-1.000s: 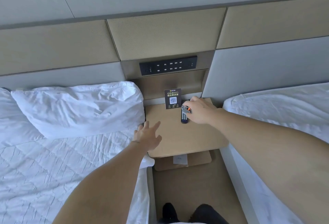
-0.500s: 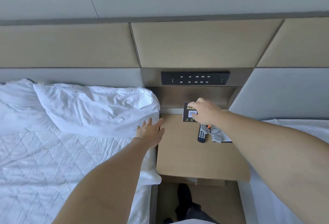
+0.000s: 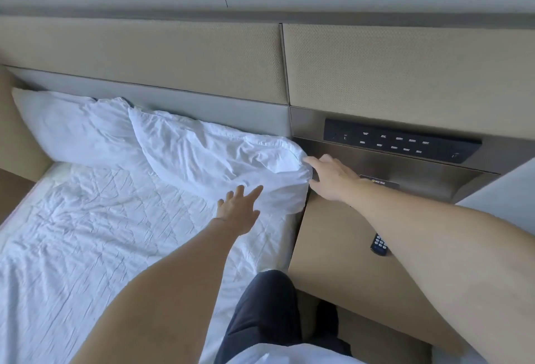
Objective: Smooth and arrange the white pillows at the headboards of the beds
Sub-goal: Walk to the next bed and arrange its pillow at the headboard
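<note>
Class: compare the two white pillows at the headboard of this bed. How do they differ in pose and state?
The near pillow overlaps the far pillow and lies on top where they meet. The near pillow's end reaches the nightstand, with both hands at it: right hand, left hand; the far pillow is untouched. Both are white, creased and set against the headboard.

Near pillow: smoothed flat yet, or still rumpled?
Rumpled. The near pillow is creased and bunched at its nightstand-side corner, overlapping the far pillow. Both hands, left and right, reach it.

Both bare arms stretch forward toward twelve o'clock. The left hand (image 3: 241, 207) is flat, fingers spread. The right hand (image 3: 330, 178) lies palm down, fingers loosely extended toward ten o'clock.
</note>
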